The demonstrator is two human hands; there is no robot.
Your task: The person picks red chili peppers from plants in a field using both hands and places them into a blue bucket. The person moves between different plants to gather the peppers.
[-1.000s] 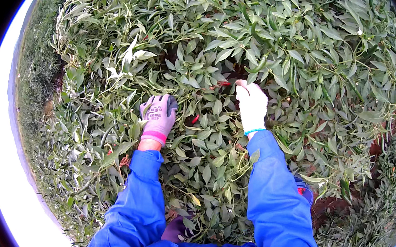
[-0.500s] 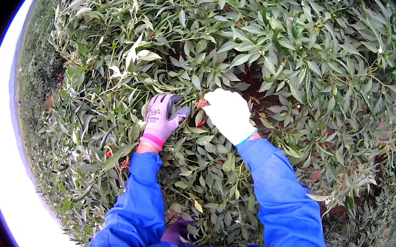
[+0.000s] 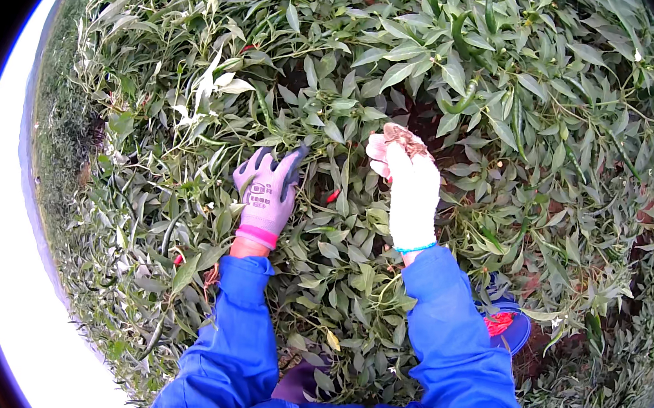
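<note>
My left hand [image 3: 267,190], in a light purple glove with dark fingertips and a pink cuff, is open over the leaves, thumb and fingers apart. To its right, my right hand [image 3: 406,180], in a white glove, is raised above the pepper plants [image 3: 338,252] with its fingers curled in. Brown, soiled-looking material covers the glove near the fingertips. A small red bit shows at the hand's left edge; what the fingers hold is mostly hidden. Between the hands a red chili pepper [image 3: 333,196] hangs among the leaves.
A blue bucket [image 3: 520,333] with red chili peppers in it stands by my right forearm, partly covered by it. Green chili peppers [image 3: 517,126] hang at the upper right. Dense foliage surrounds both arms, with reddish soil [image 3: 540,358] showing in gaps.
My right hand has moved up and right, away from the left, and turned over. My left hand has spread its fingers. The blue bucket has come into sight beside my right forearm.
</note>
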